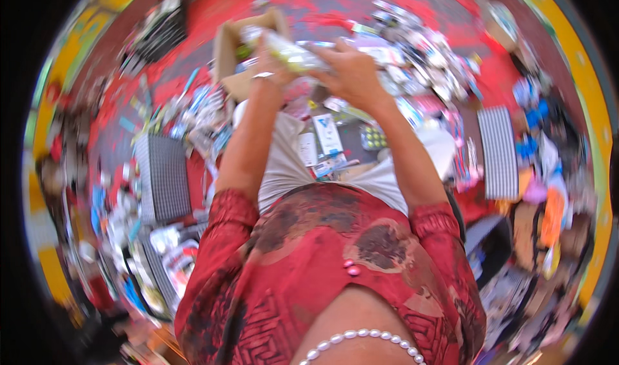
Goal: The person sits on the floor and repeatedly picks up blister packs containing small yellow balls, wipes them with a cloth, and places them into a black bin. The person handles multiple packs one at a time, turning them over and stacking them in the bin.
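A: What does the person wear?
B: A short-sleeved red patterned blouse (pixel 335 268) with dark brown blotches and two small pink buttons (pixel 351 267) at its middle.
A: Other items?
B: A white bead necklace (pixel 361 340) below the buttons; pale grey-white trousers (pixel 284 165) above the blouse; a thin silvery bracelet (pixel 262 76) on the left wrist.

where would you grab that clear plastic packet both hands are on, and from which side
Grip the clear packet by its two ends, from either side, roughly as the left hand and right hand appear to now. It lies long and narrow crosswise before the cardboard box, so end grips should keep it level.
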The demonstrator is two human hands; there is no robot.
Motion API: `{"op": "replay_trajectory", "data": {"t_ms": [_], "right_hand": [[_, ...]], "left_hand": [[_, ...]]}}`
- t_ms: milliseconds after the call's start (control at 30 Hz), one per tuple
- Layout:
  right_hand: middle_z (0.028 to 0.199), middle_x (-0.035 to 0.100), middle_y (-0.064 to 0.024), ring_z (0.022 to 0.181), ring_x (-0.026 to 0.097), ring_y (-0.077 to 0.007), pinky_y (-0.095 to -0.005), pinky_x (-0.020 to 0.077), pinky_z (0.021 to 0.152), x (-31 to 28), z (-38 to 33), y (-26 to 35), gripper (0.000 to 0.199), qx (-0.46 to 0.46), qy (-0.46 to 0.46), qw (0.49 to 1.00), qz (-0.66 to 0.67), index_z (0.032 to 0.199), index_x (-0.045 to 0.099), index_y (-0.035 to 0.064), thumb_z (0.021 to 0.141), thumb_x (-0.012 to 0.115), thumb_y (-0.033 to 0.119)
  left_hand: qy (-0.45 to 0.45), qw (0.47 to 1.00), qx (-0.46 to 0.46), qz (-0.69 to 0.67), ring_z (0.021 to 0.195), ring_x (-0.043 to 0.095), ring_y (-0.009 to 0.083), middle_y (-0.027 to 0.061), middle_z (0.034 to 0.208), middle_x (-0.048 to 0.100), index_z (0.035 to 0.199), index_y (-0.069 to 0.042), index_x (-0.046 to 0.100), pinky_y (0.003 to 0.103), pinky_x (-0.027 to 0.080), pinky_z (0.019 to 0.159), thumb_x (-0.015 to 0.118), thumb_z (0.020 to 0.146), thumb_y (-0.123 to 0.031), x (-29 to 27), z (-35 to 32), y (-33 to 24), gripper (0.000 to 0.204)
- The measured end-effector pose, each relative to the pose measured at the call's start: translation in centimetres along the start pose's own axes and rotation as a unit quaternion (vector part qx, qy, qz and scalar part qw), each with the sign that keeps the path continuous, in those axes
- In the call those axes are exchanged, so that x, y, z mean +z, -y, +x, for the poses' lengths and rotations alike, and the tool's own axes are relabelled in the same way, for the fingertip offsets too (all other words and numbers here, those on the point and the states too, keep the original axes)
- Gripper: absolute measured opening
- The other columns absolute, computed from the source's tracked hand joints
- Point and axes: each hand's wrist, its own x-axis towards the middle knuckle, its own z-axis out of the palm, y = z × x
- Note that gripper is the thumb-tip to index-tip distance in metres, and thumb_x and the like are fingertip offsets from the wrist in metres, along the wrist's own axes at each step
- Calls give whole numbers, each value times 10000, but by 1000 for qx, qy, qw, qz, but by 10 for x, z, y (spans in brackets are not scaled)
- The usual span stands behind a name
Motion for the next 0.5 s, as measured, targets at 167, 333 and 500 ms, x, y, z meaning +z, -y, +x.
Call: {"op": "replay_trajectory", "data": {"t_ms": [167,333,500], "right_hand": [[770,598,-83,660,578,-169,-312,449,576,12,-12,-19,311,159,-127,930,306,963,616,37,776,615,285],[735,627,-76,637,550,-76,-235,439,563,25,-13,-25,262,255,-166,722,621,846,628,-28,790,626,227],[659,602,-35,499,517,-65,-209,396,434,33,-15,-50,244,353,-140,756,533,772,616,3,751,682,237]], "left_hand": [[159,983,-86,-37,1212,289,279,91,1318,326,1286,-106,339,467,221,1004,710,596,-506,-8,-27,-2,879],[233,969,-26,-84,1245,297,296,102,1333,363,1288,-91,359,471,195,1048,722,662,-298,-5,-27,5,753],[100,987,-96,-85,1165,385,298,116,1238,453,1191,-71,454,502,251,1005,614,686,-61,5,-31,15,529]]}}
